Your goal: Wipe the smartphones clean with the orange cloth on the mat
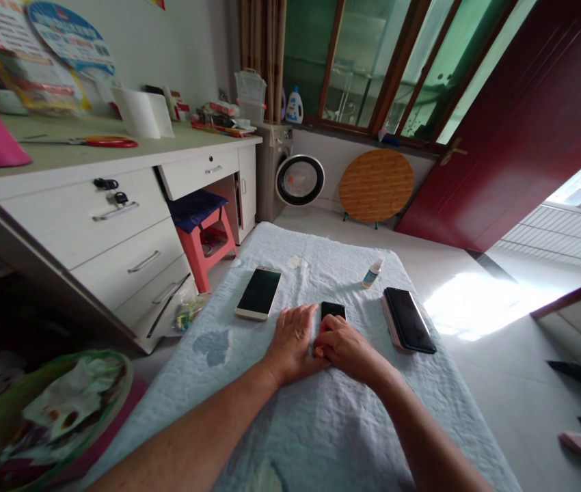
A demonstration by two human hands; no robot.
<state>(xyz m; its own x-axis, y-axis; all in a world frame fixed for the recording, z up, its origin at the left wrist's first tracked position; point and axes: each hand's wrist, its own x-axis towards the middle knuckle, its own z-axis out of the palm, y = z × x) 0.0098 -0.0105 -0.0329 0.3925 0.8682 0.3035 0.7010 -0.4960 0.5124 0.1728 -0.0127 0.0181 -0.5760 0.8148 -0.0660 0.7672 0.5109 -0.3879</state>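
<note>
A small black phone (333, 310) lies on the light blue quilted cloth (290, 437), its lower part hidden under my hands. My left hand (295, 342) rests along its left side, fingers stretched out and holding nothing. Curled over the phone's lower part is my right hand (344, 345), its fingers bent together; what they grip, if anything, is hidden. To the left lies a larger phone (260, 294) with a pale frame and dark screen. A small spray bottle (372, 273) stands at the back right. Further right, a dark-screened phone (410, 320) rests on a pinkish thing, perhaps its case.
A white desk (111, 225) with drawers runs along the left, with a red stool (211, 236) under it. A bin (116, 410) holding crumpled tissue stands at lower left. Behind are a washing machine (276, 147) with its door open and a round wooden tabletop (376, 186).
</note>
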